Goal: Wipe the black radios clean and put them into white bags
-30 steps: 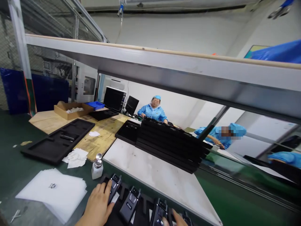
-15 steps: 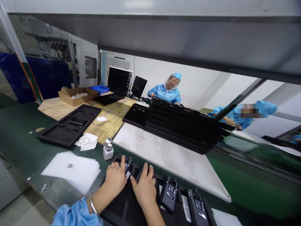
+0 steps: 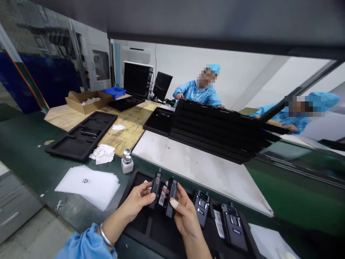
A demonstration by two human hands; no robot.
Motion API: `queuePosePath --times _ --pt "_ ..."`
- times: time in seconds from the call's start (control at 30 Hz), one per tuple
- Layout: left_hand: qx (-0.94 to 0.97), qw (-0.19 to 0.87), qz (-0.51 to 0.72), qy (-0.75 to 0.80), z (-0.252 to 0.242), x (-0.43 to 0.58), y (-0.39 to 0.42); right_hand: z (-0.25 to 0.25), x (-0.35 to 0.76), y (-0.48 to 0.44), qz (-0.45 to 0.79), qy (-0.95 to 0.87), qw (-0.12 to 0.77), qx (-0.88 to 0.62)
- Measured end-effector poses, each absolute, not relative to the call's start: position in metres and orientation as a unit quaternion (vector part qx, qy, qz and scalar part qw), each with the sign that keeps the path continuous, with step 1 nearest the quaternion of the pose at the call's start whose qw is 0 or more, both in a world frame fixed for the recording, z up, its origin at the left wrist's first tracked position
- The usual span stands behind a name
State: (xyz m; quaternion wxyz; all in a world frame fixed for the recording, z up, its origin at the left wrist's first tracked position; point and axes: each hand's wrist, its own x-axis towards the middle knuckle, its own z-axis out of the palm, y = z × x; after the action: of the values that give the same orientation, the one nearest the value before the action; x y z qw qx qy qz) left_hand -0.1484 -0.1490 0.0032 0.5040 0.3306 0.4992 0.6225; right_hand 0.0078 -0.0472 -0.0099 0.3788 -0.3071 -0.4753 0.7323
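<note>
My left hand [image 3: 138, 201] is closed on a black two-way radio [image 3: 156, 185], held upright with its narrow side toward me and an orange patch on that side. Beside it, my right hand [image 3: 185, 212] grips a second black radio [image 3: 171, 198], its side buttons showing and the thumb lying across them. Both radios are just above a black foam tray [image 3: 161, 233]. Two more radios lie face up in the tray's right part, a nearer-to-hand radio [image 3: 201, 208] and a far-right radio [image 3: 234, 228]. White labels [image 3: 219, 223] show in the tray slots.
A white bottle with a metal lid [image 3: 127, 163], crumpled tissue [image 3: 102, 154] and stacked white sheets [image 3: 88, 183] lie left of the tray. Another foam tray [image 3: 61, 144] is at left. Black trays [image 3: 212, 133] stack beyond the white board [image 3: 199, 165]. Two co-workers in blue sit across.
Both hands have lifted a radio from the tray and turned it narrow side toward me. The head view has tilted down slightly, and the surroundings shift in the picture.
</note>
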Motion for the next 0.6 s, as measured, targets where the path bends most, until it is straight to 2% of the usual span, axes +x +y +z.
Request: queuePosePath --times 0.13,0.43,0.6 --pt "0.31 0.547 0.66 0.411 0.003 -0.134 -0.147 0.002 0.007 -0.061 0.731 -0.464 0.41 -0.287" --pt "0.337 0.498 0.631 0.49 0.002 -0.127 -0.146 -0.009 0.01 -0.064 0.731 -0.446 0.437 -0.274" --pt "0.35 0.48 0.636 0.493 -0.026 -0.129 -0.139 -0.033 0.002 -0.06 0.719 -0.46 0.471 -0.225"
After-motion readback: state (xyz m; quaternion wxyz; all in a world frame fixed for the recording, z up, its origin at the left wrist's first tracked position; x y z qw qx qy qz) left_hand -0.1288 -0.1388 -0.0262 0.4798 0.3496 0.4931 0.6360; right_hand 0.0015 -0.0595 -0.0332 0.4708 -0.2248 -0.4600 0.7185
